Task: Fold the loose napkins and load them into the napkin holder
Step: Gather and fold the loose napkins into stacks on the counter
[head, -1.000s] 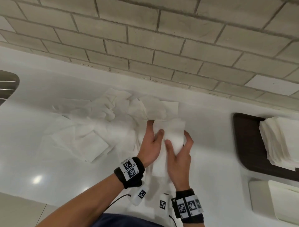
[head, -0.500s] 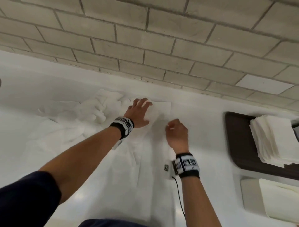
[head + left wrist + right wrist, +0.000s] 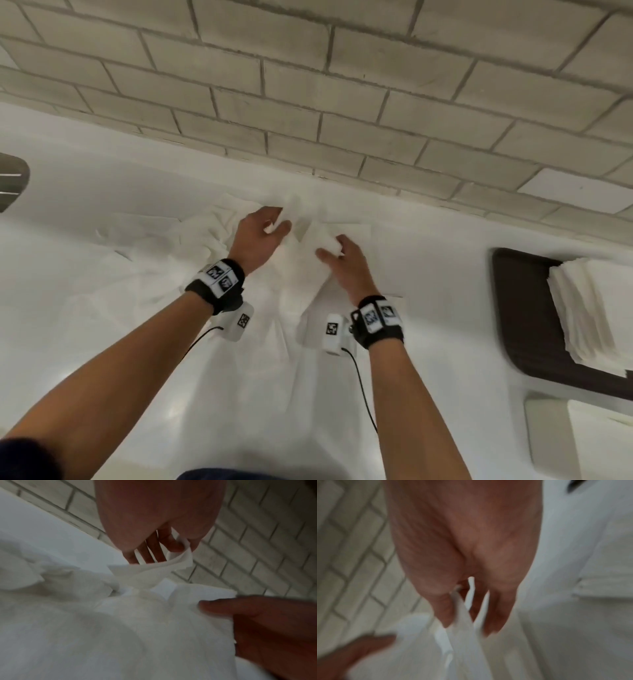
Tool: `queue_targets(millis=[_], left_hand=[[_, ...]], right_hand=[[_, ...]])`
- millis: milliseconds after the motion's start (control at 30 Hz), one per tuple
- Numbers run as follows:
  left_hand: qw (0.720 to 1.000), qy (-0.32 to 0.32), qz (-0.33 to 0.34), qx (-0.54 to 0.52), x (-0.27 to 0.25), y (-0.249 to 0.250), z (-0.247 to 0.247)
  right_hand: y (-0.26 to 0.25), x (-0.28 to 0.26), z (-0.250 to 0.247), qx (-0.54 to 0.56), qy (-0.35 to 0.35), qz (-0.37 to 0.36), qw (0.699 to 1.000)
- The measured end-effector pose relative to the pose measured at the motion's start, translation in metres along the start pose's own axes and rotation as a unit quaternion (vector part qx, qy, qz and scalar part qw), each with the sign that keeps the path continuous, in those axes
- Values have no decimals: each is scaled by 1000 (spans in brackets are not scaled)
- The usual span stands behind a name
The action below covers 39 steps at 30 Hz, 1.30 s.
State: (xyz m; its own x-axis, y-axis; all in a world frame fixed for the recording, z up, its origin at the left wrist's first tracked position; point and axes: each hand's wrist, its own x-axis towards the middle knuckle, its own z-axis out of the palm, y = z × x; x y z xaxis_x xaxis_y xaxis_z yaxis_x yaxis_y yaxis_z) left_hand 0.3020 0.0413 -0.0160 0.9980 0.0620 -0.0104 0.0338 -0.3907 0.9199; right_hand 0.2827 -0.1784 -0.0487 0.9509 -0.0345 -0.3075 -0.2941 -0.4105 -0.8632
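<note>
A white napkin (image 3: 305, 253) hangs between my two hands above the loose pile (image 3: 164, 240) on the white counter. My left hand (image 3: 279, 222) pinches the napkin's far left corner; the left wrist view shows the napkin corner (image 3: 183, 557) caught between thumb and fingers. My right hand (image 3: 330, 248) pinches the right edge, and in the right wrist view the sheet (image 3: 462, 616) runs down between its fingers. The dark brown napkin holder (image 3: 513, 308) lies at the right with a stack of folded napkins (image 3: 589, 308) in it.
A grey brick wall (image 3: 308, 102) runs along the back of the counter. A white box (image 3: 565, 442) sits at the lower right, just in front of the holder. A dark object (image 3: 12, 181) shows at the left edge.
Half a second ago my left hand lay flat on the far napkins and the right was reaching in. Now both hands pinch one napkin and have drawn it up off the pile.
</note>
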Motion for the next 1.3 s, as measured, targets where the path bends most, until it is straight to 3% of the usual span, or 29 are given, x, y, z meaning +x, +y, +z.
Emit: queue_targets(millis=[67, 133, 233, 333, 400, 467, 567, 633, 667, 733, 767, 833, 900, 967, 1067, 1167, 1300], left_hand=[[979, -11, -69, -192, -16, 6, -14], [917, -48, -146, -369, -35, 9, -24], [837, -122, -217, -488, -62, 12, -27], [790, -154, -261, -533, -80, 15, -18], [773, -162, -286, -543, -88, 15, -10], [755, -176, -298, -557, -93, 15, 0], [729, -199, -305, -580, -98, 20, 10], [725, -214, -304, -580, -99, 26, 14], [723, -222, -302, -580, -100, 29, 15], [727, -235, -291, -576, -101, 34, 19], [728, -240, -290, -572, -102, 35, 21], [725, -259, -294, -566, -103, 37, 27], [726, -273, -307, -552, -106, 41, 34], [740, -288, -312, -522, -109, 45, 39], [772, -321, -285, -468, -117, 53, 41], [794, -360, -250, -421, -129, 54, 42], [863, -399, -157, -266, -142, 52, 53]], right_hand=[[-15, -36, -25, 113, 29, -45, 992], [-29, -71, -52, 214, 44, -90, 972], [-45, -118, -92, 330, 67, -122, 934], [-32, -137, -115, 204, 169, -126, 956], [-14, -137, -118, 138, 201, -98, 965], [13, -128, -110, 66, 206, -48, 975], [65, -117, -87, -96, 158, 38, 982], [90, -119, -75, -207, 159, 70, 963], [95, -121, -70, -266, 193, 61, 943], [83, -127, -62, -309, 286, -17, 907], [71, -130, -58, -274, 307, -70, 909], [34, -141, -48, -110, 257, -161, 947], [5, -151, -37, -11, 163, -189, 968], [-7, -153, -30, -89, 114, -235, 961], [-7, -144, -33, -156, 122, -295, 935], [-2, -140, -48, -66, 163, -272, 946], [1, -146, -69, -3, 145, -176, 974]])
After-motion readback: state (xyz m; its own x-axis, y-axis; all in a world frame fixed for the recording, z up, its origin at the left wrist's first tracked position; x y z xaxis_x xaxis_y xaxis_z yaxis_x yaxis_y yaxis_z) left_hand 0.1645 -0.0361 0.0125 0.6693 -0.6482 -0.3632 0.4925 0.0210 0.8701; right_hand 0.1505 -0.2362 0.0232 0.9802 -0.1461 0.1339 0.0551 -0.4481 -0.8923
